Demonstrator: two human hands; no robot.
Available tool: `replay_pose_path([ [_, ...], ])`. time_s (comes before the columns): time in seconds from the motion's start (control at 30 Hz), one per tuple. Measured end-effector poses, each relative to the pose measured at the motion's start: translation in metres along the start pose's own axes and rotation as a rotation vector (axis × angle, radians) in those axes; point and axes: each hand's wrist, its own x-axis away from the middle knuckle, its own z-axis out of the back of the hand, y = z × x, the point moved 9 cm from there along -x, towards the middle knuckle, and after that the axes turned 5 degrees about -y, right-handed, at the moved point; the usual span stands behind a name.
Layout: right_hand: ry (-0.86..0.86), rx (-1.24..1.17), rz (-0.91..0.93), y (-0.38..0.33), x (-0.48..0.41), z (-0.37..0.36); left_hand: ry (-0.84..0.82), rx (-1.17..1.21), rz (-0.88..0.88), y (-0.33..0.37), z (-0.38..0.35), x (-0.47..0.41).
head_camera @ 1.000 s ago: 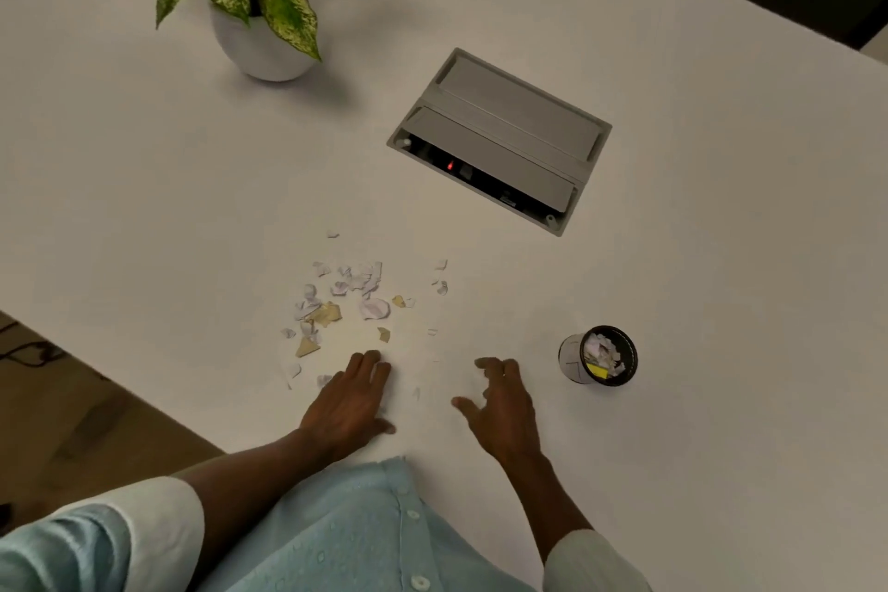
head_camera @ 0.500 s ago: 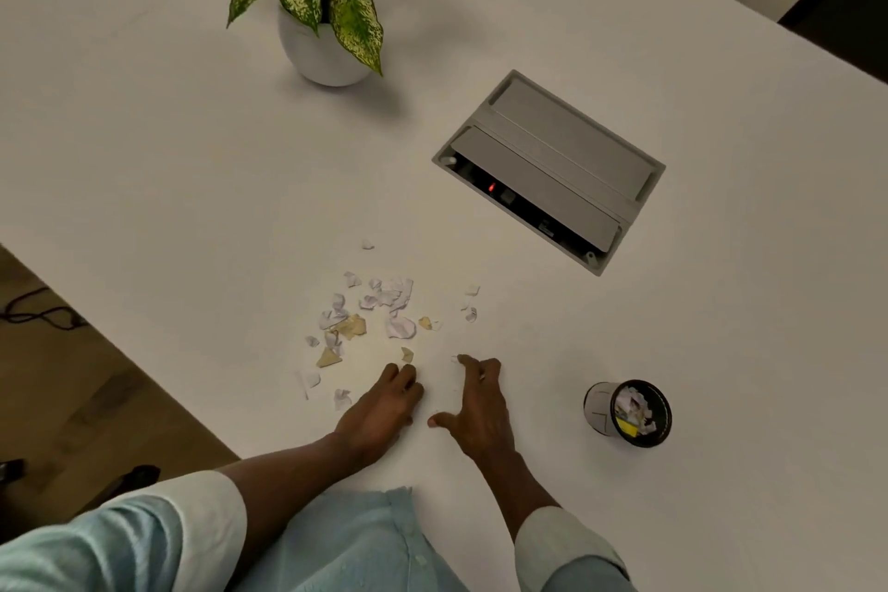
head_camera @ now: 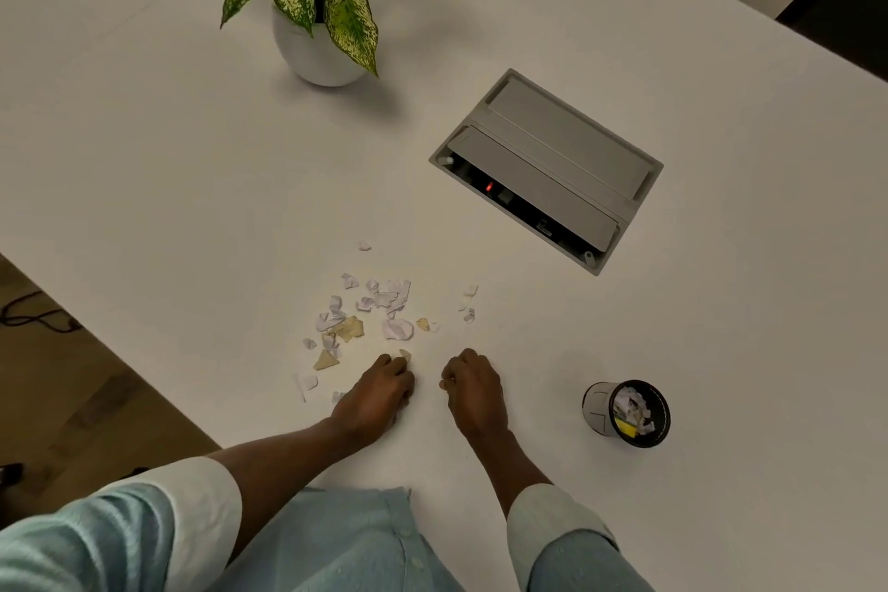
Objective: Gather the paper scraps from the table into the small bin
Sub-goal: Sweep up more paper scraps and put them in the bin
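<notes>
A loose scatter of small torn paper scraps (head_camera: 370,317), mostly white with a few tan pieces, lies on the white table (head_camera: 144,159) near its front edge, just beyond the two hands. A few stray bits sit apart from the main cluster on its right and far side. The small round bin (head_camera: 626,408) with a black rim and pale side stands well to the right of the scraps, already holding white pieces and one yellow one.

The plant's upper leaves are cut off by the top of the view, and the dark interior of the grey recessed cable box (head_camera: 548,171) in the tabletop is hard to make out apart from a small red light.

The left hand (head_camera: 377,392) rests knuckles-up at the near edge of the scatter, fingers curled on a tan scrap (head_camera: 405,355) at its fingertips. The right hand (head_camera: 473,387) sits just beside it, fingers curled under into a loose fist; whether it encloses any paper cannot be told. A white pot with a variegated green plant (head_camera: 319,14) stands far back.
</notes>
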Motion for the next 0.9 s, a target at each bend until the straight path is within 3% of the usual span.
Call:
replay_pose_path([
  [0.2,0.004,-0.137,-0.16,0.012,0.007,0.002,-0.005,0.124,0.109,-0.003,-0.003,0.003],
  [0.47,0.189,-0.687,-0.504,0.075,0.045,0.016,0.012,0.245,0.235,-0.01,0.001,0.009],
  [0.67,0.246,-0.839,-0.532,0.104,0.076,0.022,0.071,0.33,0.252,-0.001,0.008,0.014],
  [0.9,0.176,-0.865,-0.459,0.075,0.089,0.017,0.141,0.408,0.224,0.032,0.018,0.01],
])
